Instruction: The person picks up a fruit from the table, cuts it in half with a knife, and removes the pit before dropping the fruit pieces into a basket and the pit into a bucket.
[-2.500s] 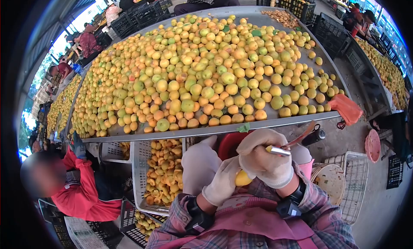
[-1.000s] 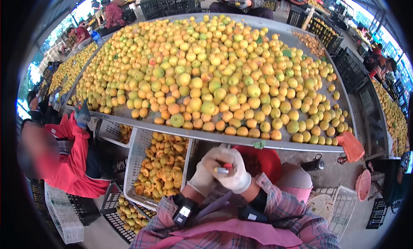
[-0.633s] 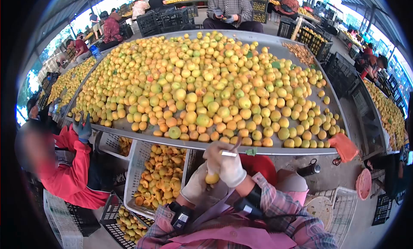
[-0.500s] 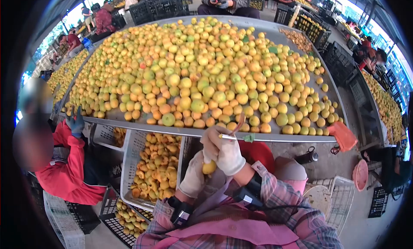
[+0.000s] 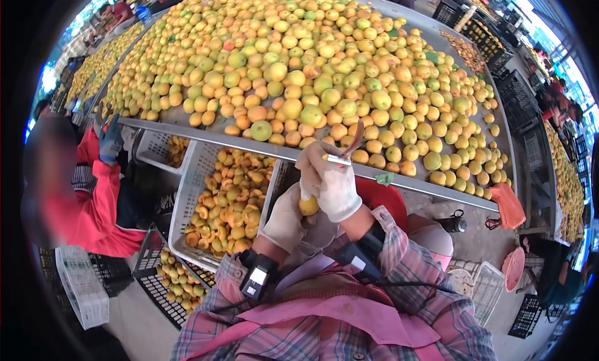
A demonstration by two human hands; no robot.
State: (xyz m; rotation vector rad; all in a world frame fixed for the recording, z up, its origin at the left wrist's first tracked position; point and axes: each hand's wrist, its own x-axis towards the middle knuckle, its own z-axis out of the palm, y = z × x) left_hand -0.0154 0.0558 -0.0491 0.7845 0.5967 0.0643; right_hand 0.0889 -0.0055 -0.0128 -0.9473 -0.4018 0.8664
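Note:
My left hand, in a pale glove, is closed around a yellow apricot, which shows between the two gloves. Pressed against it, my right hand wears a similar glove and has its fingers wrapped round a small knife. A curved brownish piece and a short white, yellow-ended piece stick out above that fist. The fingers cover the rest of the knife. Both hands are just in front of the near edge of a metal table heaped with whole apricots.
A white crate of split apricots stands below the table, left of my hands. Beside it is a black crate of apricots. A person in a red jacket sits at left. An orange bag hangs at the table's right corner.
The view has tilted downward and turned, so the table appears higher. Both hands remain together on the apricot and knife, appearing slightly tilted compared with before.

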